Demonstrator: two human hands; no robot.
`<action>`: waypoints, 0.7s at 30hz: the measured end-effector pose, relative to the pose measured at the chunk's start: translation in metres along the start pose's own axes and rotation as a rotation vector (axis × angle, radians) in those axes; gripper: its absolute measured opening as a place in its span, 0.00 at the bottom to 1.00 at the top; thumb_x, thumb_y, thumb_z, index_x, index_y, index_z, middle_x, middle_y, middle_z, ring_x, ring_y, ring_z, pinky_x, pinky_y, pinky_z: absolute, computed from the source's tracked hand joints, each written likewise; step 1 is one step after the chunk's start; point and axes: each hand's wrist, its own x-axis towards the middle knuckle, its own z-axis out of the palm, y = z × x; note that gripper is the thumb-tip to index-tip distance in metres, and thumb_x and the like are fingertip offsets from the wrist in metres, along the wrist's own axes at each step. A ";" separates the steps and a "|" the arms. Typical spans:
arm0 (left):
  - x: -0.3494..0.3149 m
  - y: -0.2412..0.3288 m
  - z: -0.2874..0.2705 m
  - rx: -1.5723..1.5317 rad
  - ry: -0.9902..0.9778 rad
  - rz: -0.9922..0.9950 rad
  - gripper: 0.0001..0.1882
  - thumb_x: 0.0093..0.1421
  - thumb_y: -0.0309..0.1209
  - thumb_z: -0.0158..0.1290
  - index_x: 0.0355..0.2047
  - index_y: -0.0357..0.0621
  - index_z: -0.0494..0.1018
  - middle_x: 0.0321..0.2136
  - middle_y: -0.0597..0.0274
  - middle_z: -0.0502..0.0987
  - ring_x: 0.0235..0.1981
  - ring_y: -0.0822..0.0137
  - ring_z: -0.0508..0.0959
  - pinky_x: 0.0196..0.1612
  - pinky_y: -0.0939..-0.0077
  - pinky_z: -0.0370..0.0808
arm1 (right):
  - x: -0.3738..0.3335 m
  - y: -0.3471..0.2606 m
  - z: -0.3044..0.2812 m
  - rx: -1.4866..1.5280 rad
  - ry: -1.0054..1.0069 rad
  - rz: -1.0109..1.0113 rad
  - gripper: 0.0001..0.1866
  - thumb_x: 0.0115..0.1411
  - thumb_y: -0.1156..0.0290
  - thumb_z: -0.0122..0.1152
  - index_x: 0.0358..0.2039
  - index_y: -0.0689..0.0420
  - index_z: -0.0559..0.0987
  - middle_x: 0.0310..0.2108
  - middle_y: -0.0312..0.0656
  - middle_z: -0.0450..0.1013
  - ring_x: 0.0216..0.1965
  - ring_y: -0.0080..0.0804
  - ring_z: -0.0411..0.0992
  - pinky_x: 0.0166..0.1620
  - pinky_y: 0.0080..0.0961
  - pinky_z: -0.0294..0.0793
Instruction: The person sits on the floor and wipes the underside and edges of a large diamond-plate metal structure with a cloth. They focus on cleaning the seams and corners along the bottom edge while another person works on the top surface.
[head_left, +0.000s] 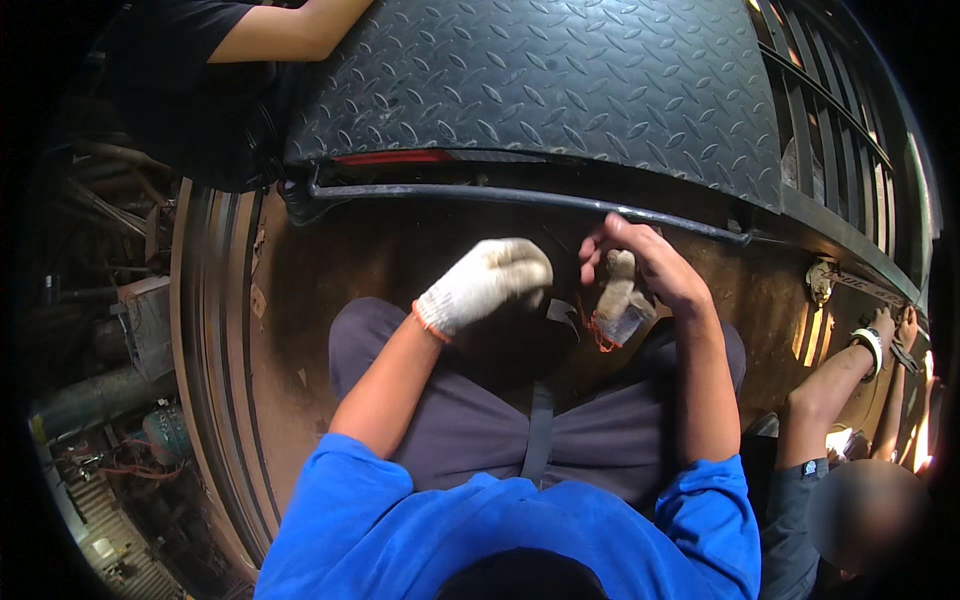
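Note:
A white knit work glove with an orange cuff covers my left hand [490,283]. Its fingers curl downward and blur at the tips, so anything inside them is hidden. My right hand [662,262] is bare and bends around a second, soiled work glove [618,298], which hangs with its orange-edged cuff toward my lap. Both hands are apart, above my crossed legs. Just beyond them runs a dark metal rod [480,193], fixed along the edge of a black diamond-plate panel [560,85]; my right fingers are close to it.
At upper left, a person in dark clothing [200,100] leans by the panel. Another person's hands [890,328] work at the barred metal frame [850,130] on the right. Pipes and machine parts [110,400] lie beyond the ribbed ledge [215,350] at left.

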 end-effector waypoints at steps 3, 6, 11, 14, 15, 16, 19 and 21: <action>0.043 -0.058 -0.012 -0.093 0.313 0.152 0.11 0.68 0.34 0.53 0.41 0.38 0.79 0.31 0.62 0.81 0.31 0.70 0.78 0.37 0.74 0.75 | 0.012 0.005 -0.008 0.099 0.110 0.140 0.38 0.66 0.33 0.48 0.34 0.62 0.80 0.28 0.43 0.79 0.31 0.29 0.77 0.44 0.27 0.76; 0.075 -0.053 0.003 -0.122 0.624 0.318 0.07 0.65 0.27 0.56 0.39 0.37 0.80 0.33 0.62 0.82 0.33 0.71 0.79 0.41 0.73 0.75 | 0.020 0.011 0.002 0.251 0.230 0.081 0.40 0.65 0.30 0.48 0.32 0.62 0.79 0.28 0.45 0.78 0.29 0.30 0.77 0.39 0.26 0.78; 0.109 -0.024 0.024 -0.092 1.051 0.734 0.09 0.56 0.23 0.67 0.36 0.38 0.79 0.33 0.63 0.82 0.34 0.70 0.78 0.43 0.72 0.75 | 0.027 0.019 0.005 0.310 0.335 -0.004 0.34 0.66 0.36 0.53 0.29 0.59 0.79 0.25 0.43 0.77 0.26 0.29 0.77 0.36 0.26 0.78; 0.138 -0.037 0.035 -0.257 1.193 0.863 0.15 0.53 0.26 0.70 0.38 0.39 0.77 0.36 0.61 0.81 0.37 0.68 0.78 0.46 0.72 0.75 | 0.030 0.022 0.005 0.379 0.263 -0.049 0.29 0.67 0.41 0.55 0.30 0.59 0.79 0.25 0.41 0.77 0.26 0.28 0.77 0.35 0.26 0.78; 0.143 -0.042 0.035 -0.198 1.253 0.858 0.16 0.53 0.26 0.71 0.39 0.39 0.76 0.37 0.61 0.81 0.38 0.68 0.78 0.46 0.72 0.75 | 0.031 0.021 0.007 0.386 0.257 -0.074 0.28 0.67 0.42 0.56 0.29 0.59 0.79 0.24 0.41 0.76 0.26 0.28 0.77 0.35 0.26 0.78; 0.145 -0.042 0.038 -0.138 1.317 0.843 0.17 0.53 0.27 0.71 0.40 0.39 0.76 0.38 0.61 0.80 0.39 0.68 0.78 0.47 0.72 0.74 | 0.030 0.021 0.009 0.400 0.270 -0.069 0.28 0.67 0.43 0.56 0.29 0.59 0.79 0.24 0.41 0.77 0.26 0.28 0.77 0.35 0.26 0.78; 0.139 -0.041 0.039 -0.175 1.280 0.831 0.17 0.55 0.27 0.70 0.42 0.38 0.77 0.38 0.61 0.80 0.40 0.68 0.78 0.48 0.72 0.74 | 0.026 0.018 0.009 0.420 0.269 -0.054 0.27 0.67 0.44 0.56 0.29 0.58 0.78 0.25 0.40 0.77 0.26 0.28 0.76 0.35 0.26 0.77; 0.142 -0.049 0.035 -0.244 1.279 0.829 0.16 0.57 0.28 0.68 0.43 0.37 0.77 0.38 0.60 0.80 0.40 0.68 0.78 0.49 0.72 0.74 | 0.026 0.021 0.006 0.407 0.212 -0.044 0.26 0.66 0.45 0.57 0.29 0.58 0.78 0.25 0.40 0.77 0.25 0.27 0.75 0.34 0.25 0.77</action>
